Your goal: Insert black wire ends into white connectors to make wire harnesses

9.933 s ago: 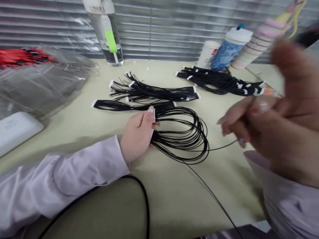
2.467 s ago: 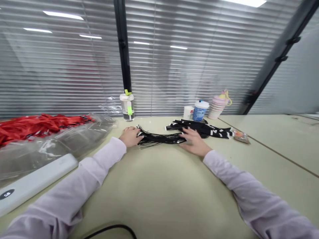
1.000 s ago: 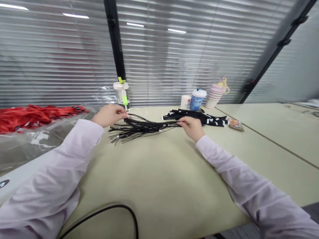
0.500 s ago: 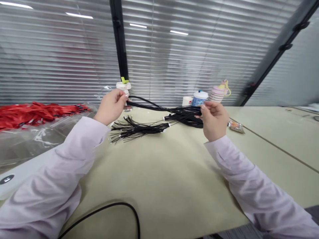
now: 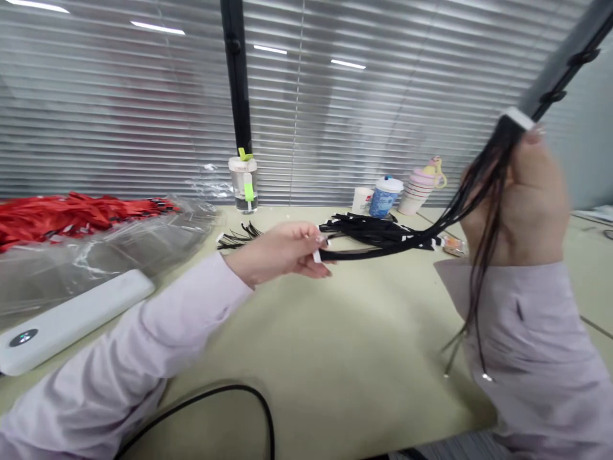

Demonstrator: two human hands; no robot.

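Observation:
A bundle of thin black cords [image 5: 407, 243] stretches between my two hands above the table. My left hand [image 5: 282, 252] is closed in a pinch at its left end, by a white band [image 5: 317, 255]. My right hand [image 5: 539, 198], raised high at the right and blurred, grips the bundle near another white band [image 5: 520, 118]. Loose cord ends with small shiny tips [image 5: 487, 377] dangle below my right hand. Behind the held bundle lies a pile of black cords [image 5: 366, 227]. More cord ends [image 5: 239, 236] show on the table behind my left hand.
Red straps [image 5: 76, 217] in clear plastic [image 5: 158, 243] lie left, with a white power bank [image 5: 76, 319] in front. A clear cup [image 5: 244, 185], a paper cup [image 5: 363, 200], a blue cup [image 5: 384, 197] and a striped cup [image 5: 416, 190] stand behind. A black cable [image 5: 215, 391] curves near the front.
My right hand has risen and moved right, lifting one end of the bundle off the pile. My left hand has moved right and down, now at a white band.

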